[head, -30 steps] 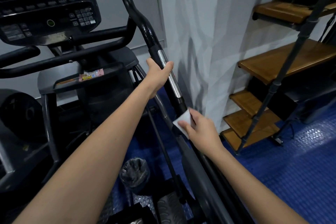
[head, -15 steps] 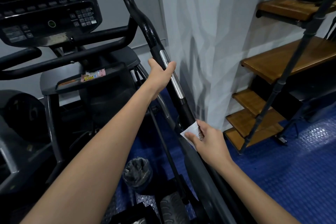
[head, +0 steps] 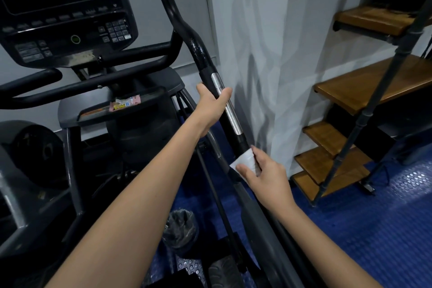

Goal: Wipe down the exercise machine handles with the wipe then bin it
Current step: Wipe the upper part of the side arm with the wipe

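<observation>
- Black plastic frames the console (head: 63, 14) at the far left, one dark screen above one keypad; below it, a grey tray (head: 121, 105) holds a few small wrappers.
- Black crossbars run under the console toward the one long moving handle (head: 198, 51), which slants from top centre down to the lower right.
- One bin (head: 181, 231) lined with a dark bag stands on the blue floor under the left forearm, well below both hands.
- The left hand (head: 211, 106) grips the handle with thumb on the far side and fingers wrapped behind, right beside the single chrome sensor strip (head: 225, 105).
- The wipe (head: 245, 162), one white folded piece, lies against the handle just below the chrome strip's lower end and lower on the bar than the left hand.
- The right hand (head: 266, 175) pinches the wipe, thumb across its front and fingers behind, pressing it to the bar; bare handle shows between the two hands.
- A grey-white wall (head: 268, 54) stands close behind the handle, leaving only a narrow gap on that side.
- At the right, five wooden stair treads (head: 364, 84) are visible, climbing behind one dark slanted pole (head: 374, 91); open blue studded floor (head: 374, 229) spreads below them.
</observation>
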A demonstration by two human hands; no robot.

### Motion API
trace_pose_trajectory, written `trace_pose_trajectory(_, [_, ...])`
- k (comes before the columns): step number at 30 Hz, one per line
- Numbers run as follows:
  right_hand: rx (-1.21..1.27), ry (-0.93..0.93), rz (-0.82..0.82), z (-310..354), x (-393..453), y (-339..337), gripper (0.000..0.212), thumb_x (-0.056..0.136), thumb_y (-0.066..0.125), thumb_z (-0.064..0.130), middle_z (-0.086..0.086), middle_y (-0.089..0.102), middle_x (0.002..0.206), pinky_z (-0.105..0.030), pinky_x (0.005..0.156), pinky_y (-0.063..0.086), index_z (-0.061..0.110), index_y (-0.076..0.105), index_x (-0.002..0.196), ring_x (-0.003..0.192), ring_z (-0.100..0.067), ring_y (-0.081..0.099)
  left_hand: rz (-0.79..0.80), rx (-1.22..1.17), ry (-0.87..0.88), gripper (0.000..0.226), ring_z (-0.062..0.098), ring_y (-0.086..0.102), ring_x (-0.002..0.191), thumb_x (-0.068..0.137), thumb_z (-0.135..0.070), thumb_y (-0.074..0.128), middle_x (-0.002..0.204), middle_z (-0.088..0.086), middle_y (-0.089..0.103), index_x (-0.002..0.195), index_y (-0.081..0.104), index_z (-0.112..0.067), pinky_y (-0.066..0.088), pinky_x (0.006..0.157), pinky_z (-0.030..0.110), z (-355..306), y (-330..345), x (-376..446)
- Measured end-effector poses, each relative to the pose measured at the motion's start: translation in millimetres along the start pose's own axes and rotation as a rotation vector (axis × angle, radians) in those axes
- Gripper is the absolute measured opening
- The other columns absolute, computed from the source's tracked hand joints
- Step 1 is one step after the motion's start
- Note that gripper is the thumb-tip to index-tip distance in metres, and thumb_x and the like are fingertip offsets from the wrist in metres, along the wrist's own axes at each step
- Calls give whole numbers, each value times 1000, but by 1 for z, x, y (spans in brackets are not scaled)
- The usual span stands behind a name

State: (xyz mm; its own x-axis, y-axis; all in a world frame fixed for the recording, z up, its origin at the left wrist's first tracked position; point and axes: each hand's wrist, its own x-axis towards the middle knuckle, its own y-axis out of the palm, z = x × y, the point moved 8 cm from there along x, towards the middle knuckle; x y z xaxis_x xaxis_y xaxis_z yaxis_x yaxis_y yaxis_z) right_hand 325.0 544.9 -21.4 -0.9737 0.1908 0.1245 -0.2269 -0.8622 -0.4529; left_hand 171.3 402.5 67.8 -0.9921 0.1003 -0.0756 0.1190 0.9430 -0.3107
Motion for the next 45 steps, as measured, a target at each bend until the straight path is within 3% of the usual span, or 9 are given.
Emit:
trace_pose_trajectory(6, [-38,51,65,-25,-17,0,61,88,74,44,11,72,111,-15,85,55,25,54,143,99,3,66,22,21,-16,98,29,60,128,74,-71,59,147,11,51,148,8,-32,48,110,52,0,1,-4])
trace_pose_trajectory(11, [-16,-41,-20,17,4,0,67,94,70,38,9,69,105,3,76,41,18,43,151,91,6,59,23,21,-4,70,27,62,123,91,-60,58,138,7,55,137,16,-28,48,109,51,-3,1,-7])
trace_pose_trajectory(14, [82,-76,-98,41,24,4,65,95,68,39,9,67,97,-2,79,46,20,43,152,84,6,59,29,65,-26,102,29,58,131,73,-77,55,149,15,50,149,5,-30,43,113,53,-2,2,-9])
trace_pose_trajectory(17, [139,-76,-131,43,26,8,67,94,67,41,5,70,102,-17,88,54,22,42,153,91,-1,64,43,71,-21,97,28,57,131,80,-73,54,150,14,49,149,4,-28,43,114,52,-3,2,-10])
trace_pose_trajectory(20, [120,-43,-105,31,21,7,67,95,65,45,8,67,121,-10,93,49,22,42,153,105,1,62,49,59,-1,91,28,57,131,87,-67,55,151,12,47,150,2,-29,43,114,52,-4,2,-9])
trace_pose_trajectory(26, [157,-25,-102,33,30,1,62,97,62,47,7,64,133,-22,103,48,23,45,151,118,0,59,44,18,11,107,29,59,130,67,-80,58,150,10,47,148,10,-31,47,111,52,-2,0,-7])
trace_pose_trajectory(30, [194,-26,-116,51,54,3,67,95,65,44,3,60,141,-22,107,43,20,41,153,126,-6,56,44,13,4,94,30,57,131,81,-70,59,147,12,48,148,12,-23,45,112,49,-7,0,-12])
trace_pose_trajectory(34, [223,5,-63,44,48,9,77,89,73,44,9,57,142,-13,101,41,24,37,155,124,-2,55,29,46,17,78,27,51,134,102,-53,55,149,10,46,151,9,-14,41,114,45,-7,-2,-9])
trace_pose_trajectory(45, [135,-68,-74,58,45,6,64,95,67,37,10,61,125,6,75,38,22,42,152,92,16,56,21,49,29,66,24,54,127,103,-50,54,140,9,50,143,16,-13,45,107,40,-10,-2,-13])
